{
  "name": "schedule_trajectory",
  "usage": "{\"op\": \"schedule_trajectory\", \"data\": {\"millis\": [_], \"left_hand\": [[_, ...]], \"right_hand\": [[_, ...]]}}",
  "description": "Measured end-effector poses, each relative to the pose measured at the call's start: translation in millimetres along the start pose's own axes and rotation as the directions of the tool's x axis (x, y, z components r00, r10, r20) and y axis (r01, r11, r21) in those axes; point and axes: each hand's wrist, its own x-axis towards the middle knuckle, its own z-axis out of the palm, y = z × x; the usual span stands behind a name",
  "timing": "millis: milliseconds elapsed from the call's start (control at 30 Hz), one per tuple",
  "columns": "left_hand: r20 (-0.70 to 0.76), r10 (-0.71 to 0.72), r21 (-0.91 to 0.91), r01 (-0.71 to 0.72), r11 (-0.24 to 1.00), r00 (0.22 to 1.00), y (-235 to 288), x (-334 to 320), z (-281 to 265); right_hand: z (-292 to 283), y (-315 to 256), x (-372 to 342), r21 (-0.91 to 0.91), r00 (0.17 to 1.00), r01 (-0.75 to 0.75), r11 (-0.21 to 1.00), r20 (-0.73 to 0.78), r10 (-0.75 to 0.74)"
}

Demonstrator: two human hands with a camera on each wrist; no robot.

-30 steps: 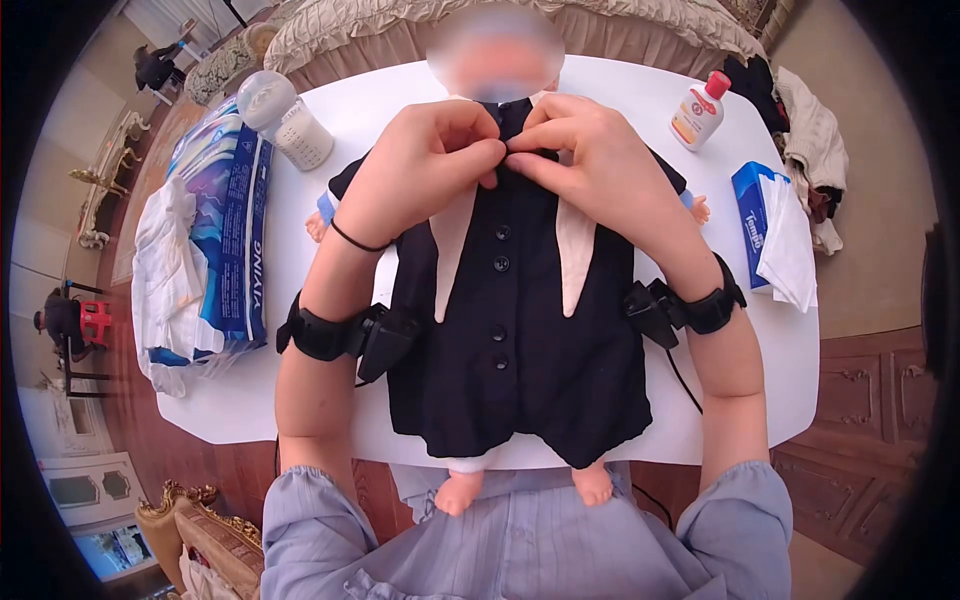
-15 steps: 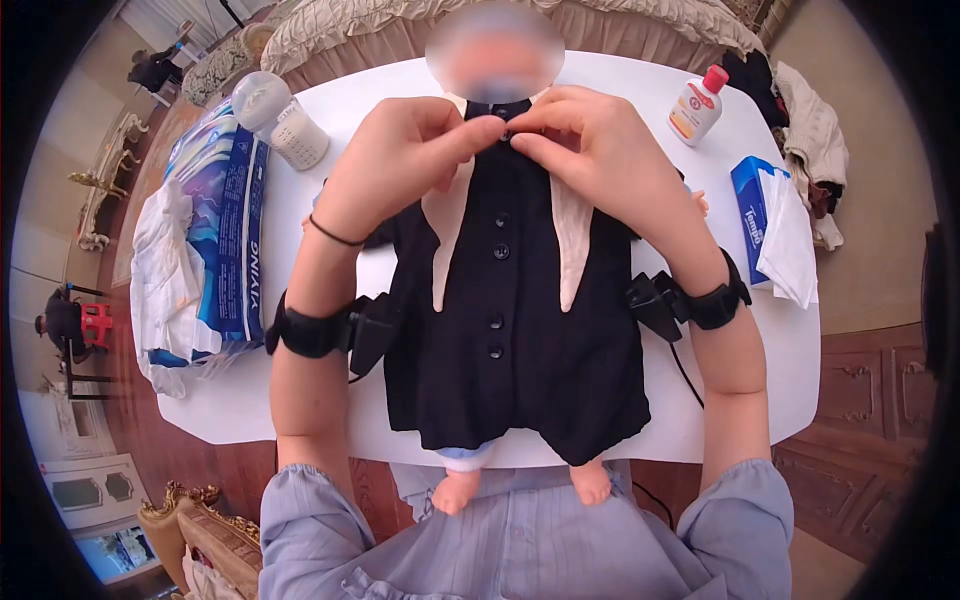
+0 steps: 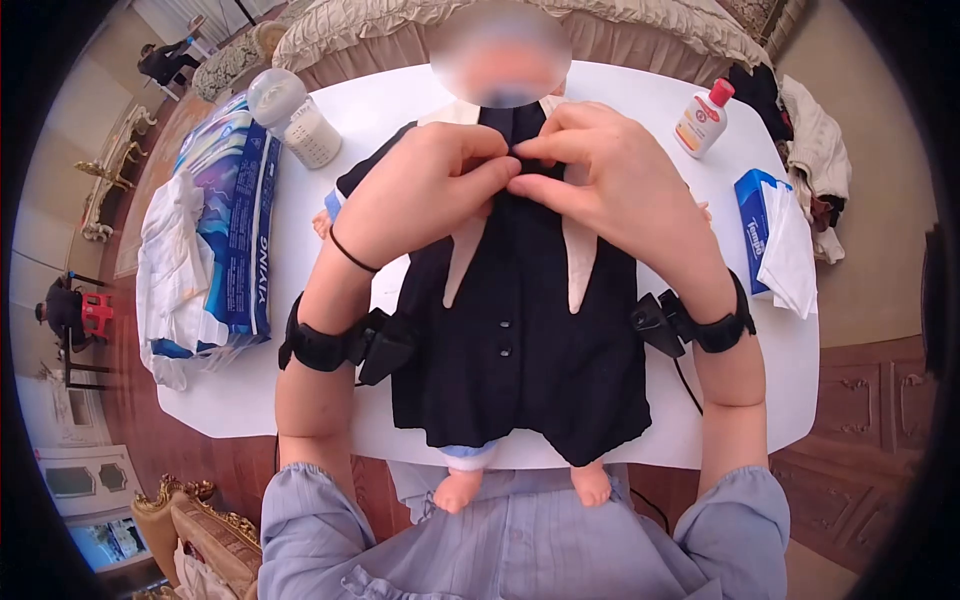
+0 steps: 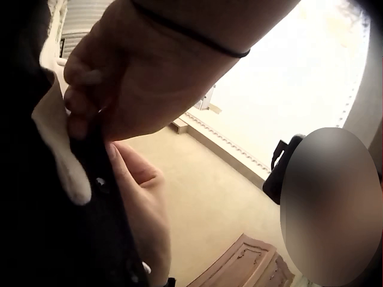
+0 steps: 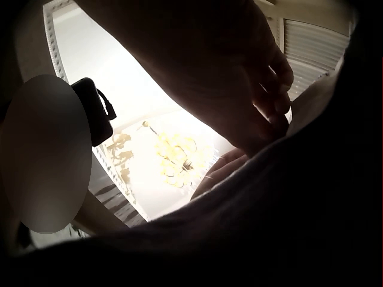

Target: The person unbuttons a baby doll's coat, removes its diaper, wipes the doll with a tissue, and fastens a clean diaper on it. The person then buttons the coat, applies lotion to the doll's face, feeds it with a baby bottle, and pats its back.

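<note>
A doll wearing a black garment [image 3: 570, 370] with long cream collar points lies face up on the table, its feet [image 3: 458, 492] toward the person. High on the chest, the left hand [image 3: 425, 180] pinches the front edge of the cloth between thumb and fingers. The right hand [image 3: 610, 170] pinches the same edge from the other side, its fingertips nearly touching the left ones. Both hands cover the upper buttons; two lower buttons [image 3: 505, 338] show. In the left wrist view the left hand [image 4: 143, 78] grips dark cloth above a button [image 4: 100, 181]. The right wrist view is very dark.
On the white table [image 3: 790, 360], a blue diaper pack [image 3: 255, 230] and a milk bottle [image 3: 305, 130] stand at the left. A red-capped bottle [image 3: 700, 120] and a tissue pack [image 3: 752, 215] are at the right. Clothes [image 3: 820, 150] lie beyond the right edge.
Both hands moved up the chest, then slightly back down, still pinching the cloth. The garment's front has shifted, and the middle buttons seen earlier are now out of sight.
</note>
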Motion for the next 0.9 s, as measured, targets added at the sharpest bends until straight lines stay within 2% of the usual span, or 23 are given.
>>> {"op": "schedule_trajectory", "data": {"millis": [33, 100, 133, 167, 233, 400, 467, 500, 567, 667, 700, 767, 833, 900], "left_hand": [[-0.009, -0.004, 0.006, 0.004, 1.0, 1.0, -0.5, -0.3, -0.8], [0.055, -0.001, -0.112, 0.007, 0.994, 0.998, -2.8, 0.0, -1.8], [0.078, 0.013, -0.06, -0.008, 0.998, 0.997, -3.0, -0.1, -4.9], [0.072, 0.046, -0.084, -0.04, 0.996, 0.996, -8.6, 1.2, -3.0], [0.077, 0.018, -0.125, -0.008, 0.992, 0.997, -7.6, -1.4, -3.2], [0.085, -0.029, -0.261, 0.05, 0.964, 0.996, -10.2, 0.9, -4.5], [0.069, -0.052, -0.309, 0.071, 0.948, 0.996, -8.1, 0.6, -4.9], [0.066, -0.053, -0.305, 0.071, 0.95, 0.996, -8.5, 0.5, -4.9], [0.093, -0.1, -0.429, 0.13, 0.894, 0.991, -12.9, 1.4, -3.8], [0.109, -0.116, -0.421, 0.151, 0.895, 0.987, -16.2, 4.0, -3.8], [0.074, -0.111, -0.336, 0.129, 0.933, 0.991, -14.2, 3.0, -1.7], [-0.032, -0.061, -0.161, 0.055, 0.985, 0.998, -14.0, 0.0, 8.2], [-0.083, -0.045, -0.139, 0.033, 0.99, 0.996, -11.1, -3.0, 11.7], [-0.114, 0.088, 0.019, -0.086, 0.996, 0.99, -9.1, -7.3, 9.6]], "right_hand": [[1.7, -0.1, 0.0, 0.005, 1.0, 0.01, 1.0, -0.002, -0.01], [4.2, 0.9, 0.1, -0.052, 0.995, 0.08, 0.995, -0.058, -0.083], [1.2, -1.4, 1.3, -0.046, 0.993, 0.099, 0.994, -0.051, -0.102], [0.6, -2.4, 1.3, -0.035, 0.991, 0.117, 0.993, -0.056, -0.119], [0.4, -4.4, 1.1, -0.019, 0.996, 0.087, 0.996, 0.004, -0.087], [2.9, -7.5, 2.0, -0.041, 0.995, 0.095, 0.995, -0.033, -0.096], [3.0, -5.6, 2.7, 0.081, 1.0, 0.007, 0.997, -0.026, -0.004], [3.1, -5.3, 2.8, 0.084, 1.0, 0.012, 0.996, -0.029, -0.009], [2.8, -4.6, 3.6, 0.172, 0.993, -0.112, 0.979, 0.044, 0.106], [6.9, -2.6, 1.5, 0.107, 1.0, -0.014, 0.994, -0.014, 0.015], [9.1, -3.4, -0.2, 0.107, 1.0, -0.004, 0.994, -0.02, 0.006], [12.7, -6.5, -5.1, -0.009, 0.991, 0.073, 0.997, -0.116, -0.074], [9.7, -4.7, -5.6, 0.033, 0.995, 0.043, 0.999, -0.092, -0.04], [9.0, -1.7, -7.3, 0.338, 0.966, -0.258, 0.905, 0.074, 0.248]]}}
